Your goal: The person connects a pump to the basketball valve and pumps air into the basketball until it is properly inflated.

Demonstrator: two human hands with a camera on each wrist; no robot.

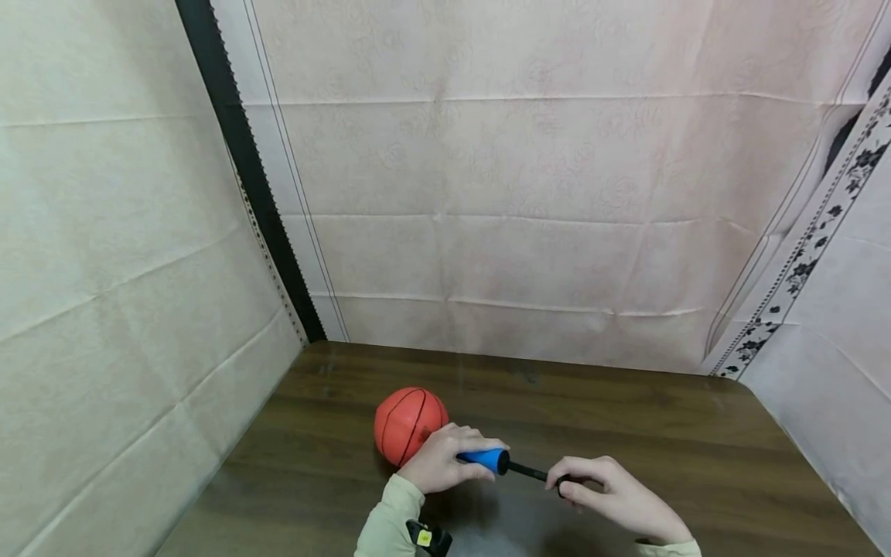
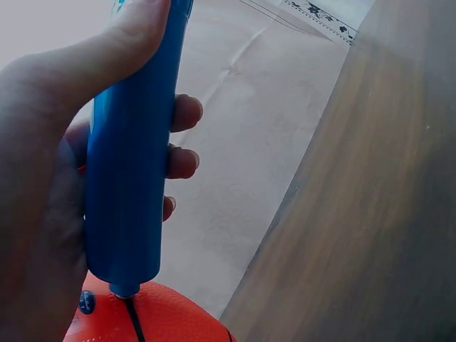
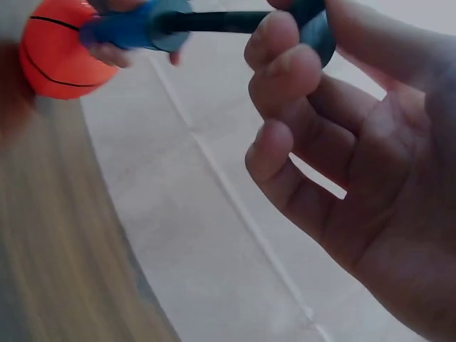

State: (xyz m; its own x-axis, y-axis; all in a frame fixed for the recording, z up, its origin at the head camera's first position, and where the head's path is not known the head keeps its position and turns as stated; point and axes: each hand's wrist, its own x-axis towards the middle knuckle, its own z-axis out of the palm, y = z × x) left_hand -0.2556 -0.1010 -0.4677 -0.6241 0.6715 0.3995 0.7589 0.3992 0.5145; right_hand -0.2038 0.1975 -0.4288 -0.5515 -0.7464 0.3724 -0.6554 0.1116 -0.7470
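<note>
My left hand [image 1: 448,458] grips the blue barrel of a hand pump [image 1: 485,459], its fingers wrapped round the far side in the left wrist view. The nozzle end of the pump barrel [image 2: 132,178] meets an orange-red ball with black lines [image 2: 171,317], marked like a basketball. On the table the ball [image 1: 409,424] sits just left of that hand. My right hand [image 1: 612,491] pinches the black handle [image 1: 562,484] between thumb and fingers. A length of black pump rod [image 3: 221,22] shows between the barrel and the handle.
The brown wooden table [image 1: 334,495] is bordered by pale creased cloth [image 1: 529,178] at the back and on both sides. A black device with a yellow label [image 1: 426,538] is worn on the left wrist.
</note>
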